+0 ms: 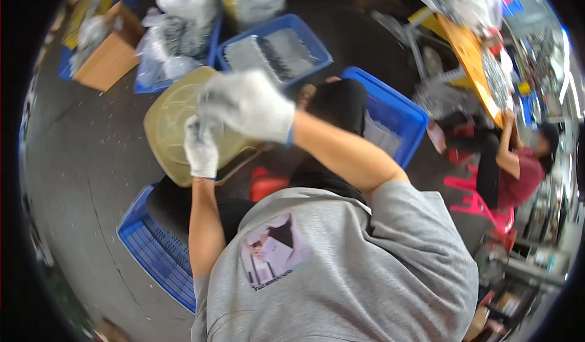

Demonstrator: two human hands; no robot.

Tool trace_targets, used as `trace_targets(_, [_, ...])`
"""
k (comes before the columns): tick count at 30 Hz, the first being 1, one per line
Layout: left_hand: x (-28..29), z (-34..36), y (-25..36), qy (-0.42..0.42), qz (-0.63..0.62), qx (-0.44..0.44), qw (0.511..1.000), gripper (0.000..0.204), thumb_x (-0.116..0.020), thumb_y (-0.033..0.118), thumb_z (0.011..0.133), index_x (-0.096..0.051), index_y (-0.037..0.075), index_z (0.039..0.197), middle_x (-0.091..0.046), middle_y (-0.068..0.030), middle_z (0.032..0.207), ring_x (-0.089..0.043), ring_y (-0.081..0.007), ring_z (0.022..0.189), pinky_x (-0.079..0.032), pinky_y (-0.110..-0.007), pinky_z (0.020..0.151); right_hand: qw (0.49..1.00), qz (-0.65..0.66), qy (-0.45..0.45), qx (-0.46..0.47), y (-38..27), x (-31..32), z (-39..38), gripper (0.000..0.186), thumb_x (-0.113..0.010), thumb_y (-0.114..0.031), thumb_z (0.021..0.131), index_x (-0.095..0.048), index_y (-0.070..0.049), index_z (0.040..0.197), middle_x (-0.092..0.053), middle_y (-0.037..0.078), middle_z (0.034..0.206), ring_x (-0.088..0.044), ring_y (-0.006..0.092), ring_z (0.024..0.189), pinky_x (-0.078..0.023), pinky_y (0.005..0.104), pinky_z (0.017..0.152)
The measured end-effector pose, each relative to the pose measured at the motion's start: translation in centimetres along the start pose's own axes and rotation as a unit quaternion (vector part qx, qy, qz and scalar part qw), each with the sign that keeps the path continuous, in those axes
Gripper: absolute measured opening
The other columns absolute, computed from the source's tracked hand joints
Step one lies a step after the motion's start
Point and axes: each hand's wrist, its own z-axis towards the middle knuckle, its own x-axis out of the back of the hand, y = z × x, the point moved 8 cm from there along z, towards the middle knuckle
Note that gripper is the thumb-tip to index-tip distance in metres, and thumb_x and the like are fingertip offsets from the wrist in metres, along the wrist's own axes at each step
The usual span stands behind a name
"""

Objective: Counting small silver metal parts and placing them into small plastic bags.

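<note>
Both my hands wear white knitted gloves and meet above a yellowish, translucent plastic stool top [167, 113] between my knees. My left hand [201, 150] is closed, its fingertips pointing away from me; whatever it grips, if anything, is too small to make out. Just above and to its right hovers my right hand [250, 107], smeared by motion, with its fingers near the left fingertips. A greyish patch shows at the right fingers, but I cannot tell glove from object there.
Beyond the stool stands a blue crate [304, 31] with pale and dark grey parts. Another blue crate [402, 122] sits right, a blue basket [155, 256] left. A cardboard box [106, 58] lies far left. At right, a person [521, 168] works at a wooden table [460, 49].
</note>
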Motion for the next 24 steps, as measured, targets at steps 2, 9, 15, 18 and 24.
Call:
trace_targets(2, [0.3, 0.5, 0.9, -0.027, -0.141, 0.033, 0.989, 0.012, -0.050, 0.012, 0.096, -0.056, 0.005, 0.106, -0.060, -0.0033, 0.093, -0.056, -0.0124, 0.078, -0.046, -0.026, 0.075, 0.991, -0.111, 0.073, -0.026, -0.4, 8.0, 0.0, 0.013, -0.066, -0.010, 0.078, -0.071, -0.006, 0.089, -0.068, 0.007, 0.072, -0.057, 0.0194, 0.052, -0.047, 0.0281, 0.052])
trace_targets(9, [-0.9, 1.1, 1.4, -0.043, -0.141, 0.069, 0.987, 0.009, -0.052, 0.013, 0.096, -0.055, 0.007, 0.102, -0.059, -0.0021, 0.090, -0.054, -0.0117, 0.077, -0.044, -0.024, 0.076, 0.887, -0.303, 0.208, -0.280, 11.0, 29.9, -15.2, 0.018, -0.062, -0.017, 0.084, -0.069, -0.002, 0.091, -0.069, 0.006, 0.077, -0.061, 0.0211, 0.065, -0.048, 0.0300, 0.064])
trace_targets(15, [-0.1, 0.7, 1.0, -0.049, -0.120, 0.074, 0.989, 0.006, -0.051, 0.014, 0.098, -0.053, 0.009, 0.099, -0.058, -0.0014, 0.090, -0.053, -0.0111, 0.077, -0.043, -0.024, 0.076, 0.803, -0.275, 0.091, -0.520, 26.0, 27.0, -36.9, 0.012, -0.060, -0.012, 0.084, -0.067, -0.002, 0.086, -0.065, 0.005, 0.068, -0.057, 0.0162, 0.055, -0.046, 0.0283, 0.053])
trace_targets(18, [-1.0, 1.3, 1.0, -0.044, -0.152, 0.078, 0.984, 0.006, -0.050, 0.014, 0.098, -0.054, 0.009, 0.100, -0.058, -0.0011, 0.088, -0.053, -0.0111, 0.076, -0.044, -0.024, 0.075, 0.785, -0.143, 0.122, -0.590, 32.8, 24.7, -47.3, 0.011, -0.057, -0.006, 0.085, -0.066, -0.004, 0.090, -0.062, 0.005, 0.067, -0.057, 0.0152, 0.055, -0.043, 0.0266, 0.048])
trace_targets(24, [0.5, 0.4, 0.6, -0.024, 0.000, 0.085, 0.996, 0.014, -0.050, 0.012, 0.095, -0.058, 0.007, 0.106, -0.068, -0.0051, 0.092, -0.064, -0.0190, 0.079, -0.051, -0.031, 0.077, 0.721, -0.114, 0.015, -0.683, 34.9, 24.1, -48.2, 0.024, -0.060, -0.012, 0.084, -0.068, -0.003, 0.105, -0.066, 0.010, 0.082, -0.061, 0.0206, 0.063, -0.053, 0.0330, 0.054])
